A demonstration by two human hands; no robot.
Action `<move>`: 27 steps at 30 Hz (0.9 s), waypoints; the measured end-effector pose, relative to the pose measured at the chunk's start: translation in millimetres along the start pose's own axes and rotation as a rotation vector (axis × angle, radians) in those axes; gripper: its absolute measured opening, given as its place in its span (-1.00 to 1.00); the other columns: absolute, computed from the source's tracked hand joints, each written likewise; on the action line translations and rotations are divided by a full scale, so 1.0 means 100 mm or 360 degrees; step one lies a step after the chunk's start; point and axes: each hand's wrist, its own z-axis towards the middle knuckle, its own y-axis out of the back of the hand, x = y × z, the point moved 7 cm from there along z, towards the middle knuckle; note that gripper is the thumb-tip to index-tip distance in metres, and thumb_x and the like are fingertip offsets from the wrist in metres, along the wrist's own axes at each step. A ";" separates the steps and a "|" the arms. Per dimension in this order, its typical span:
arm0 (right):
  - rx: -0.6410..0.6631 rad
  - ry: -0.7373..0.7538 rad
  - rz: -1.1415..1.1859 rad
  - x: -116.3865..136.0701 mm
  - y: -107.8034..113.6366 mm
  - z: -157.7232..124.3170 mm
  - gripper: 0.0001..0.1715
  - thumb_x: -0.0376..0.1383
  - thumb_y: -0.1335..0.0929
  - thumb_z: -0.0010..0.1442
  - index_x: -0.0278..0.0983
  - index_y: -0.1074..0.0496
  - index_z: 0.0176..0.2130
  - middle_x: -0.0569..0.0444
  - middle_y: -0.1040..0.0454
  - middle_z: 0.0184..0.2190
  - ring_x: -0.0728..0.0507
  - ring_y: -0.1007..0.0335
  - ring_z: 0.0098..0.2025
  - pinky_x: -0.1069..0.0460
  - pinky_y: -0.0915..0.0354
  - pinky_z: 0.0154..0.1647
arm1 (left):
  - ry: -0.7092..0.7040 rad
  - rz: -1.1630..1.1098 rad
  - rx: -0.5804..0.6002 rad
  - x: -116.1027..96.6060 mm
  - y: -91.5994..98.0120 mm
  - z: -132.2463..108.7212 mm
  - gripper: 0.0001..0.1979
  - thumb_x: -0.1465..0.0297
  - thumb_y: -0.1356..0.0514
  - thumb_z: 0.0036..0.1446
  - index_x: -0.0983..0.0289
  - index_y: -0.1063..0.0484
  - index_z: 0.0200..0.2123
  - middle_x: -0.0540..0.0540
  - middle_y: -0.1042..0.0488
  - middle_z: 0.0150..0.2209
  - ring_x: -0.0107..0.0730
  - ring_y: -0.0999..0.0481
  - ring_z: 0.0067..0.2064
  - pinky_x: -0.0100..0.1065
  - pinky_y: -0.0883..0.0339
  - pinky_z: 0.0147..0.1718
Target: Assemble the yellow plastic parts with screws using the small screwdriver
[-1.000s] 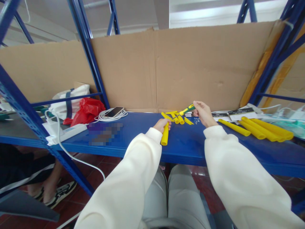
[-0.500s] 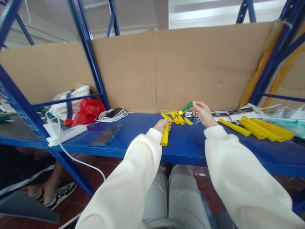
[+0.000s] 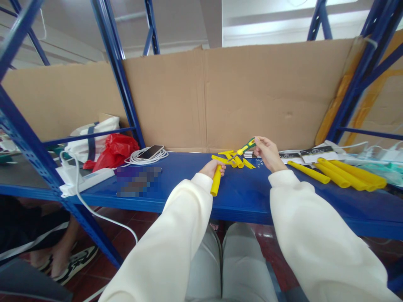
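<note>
So, left hand (image 3: 211, 168) grips a yellow tube (image 3: 215, 186), right hand (image 3: 268, 153) pinching the green-and-yellow screwdriver (image 3: 247, 147) by its handle!

Yellow tubes (image 3: 343, 173), white power strip (image 3: 94, 178) on blue shelf (image 3: 181, 167)

Behind the flat blue-painted metal shelf top (image 3: 179, 165) stands a tall tan cardboard panel (image 3: 252, 92); blue perforated steel uprights (image 3: 31, 147) flank it. Beneath it lies dark-red tiled floor (image 3: 143, 222); high above, a grey-white ceiling (image 3: 179, 21) brightens rightward.
</note>
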 end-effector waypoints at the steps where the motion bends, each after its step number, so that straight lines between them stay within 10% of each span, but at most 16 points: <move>1: 0.0010 0.0005 -0.0004 0.00 0.00 0.00 -0.42 0.11 -0.57 -0.21 -0.18 -0.41 -0.35 0.31 -0.22 -0.71 0.06 -0.11 -0.70 0.12 -0.05 -0.71 | 0.0004 -0.0010 0.0003 0.00 0.00 0.00 -0.81 0.65 -0.05 0.08 0.24 -0.19 -0.40 -0.14 -0.13 -0.64 -0.61 -0.07 -0.73 -0.58 -0.02 -0.74; 27: 0.0064 0.0046 -0.0020 0.08 -0.09 -0.03 -0.43 0.09 -0.55 -0.14 -0.17 -0.36 -0.30 0.29 -0.31 -0.67 0.05 -0.18 -0.68 0.12 -0.11 -0.69 | -0.0032 0.0025 -0.0003 0.00 -0.03 -0.03 -0.84 0.63 -0.02 0.11 0.25 -0.21 -0.39 -0.13 -0.15 -0.64 -0.62 -0.07 -0.74 -0.58 -0.02 -0.75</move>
